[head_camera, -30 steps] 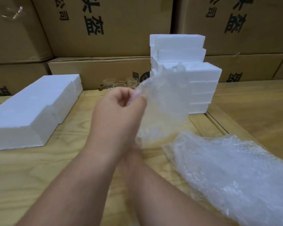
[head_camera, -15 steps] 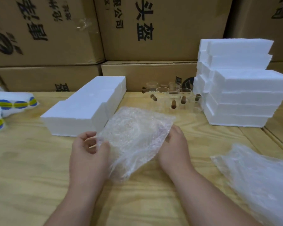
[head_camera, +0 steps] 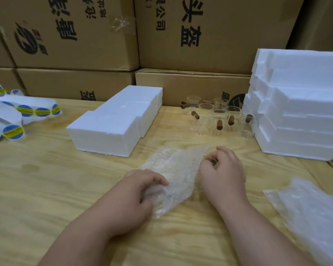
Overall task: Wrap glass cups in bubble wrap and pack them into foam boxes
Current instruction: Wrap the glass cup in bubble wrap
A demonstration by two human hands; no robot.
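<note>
Bubble wrap sheet (head_camera: pixel 173 169) is lying flat on the counter (head_camera: pixel 46 189) at near centre, the left hand (head_camera: pixel 140 191) pinching its near corner while the right hand (head_camera: pixel 222 169), fingers curled around a glass cup, is presumably positioning it for rolling.

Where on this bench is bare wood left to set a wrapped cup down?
Bare wood lies left of the left hand, bordered by the sticker strips and the long foam block. A narrower strip lies between the right hand and the bubble wrap pile. It is crowded around the glass cups beside the foam box stack.
</note>
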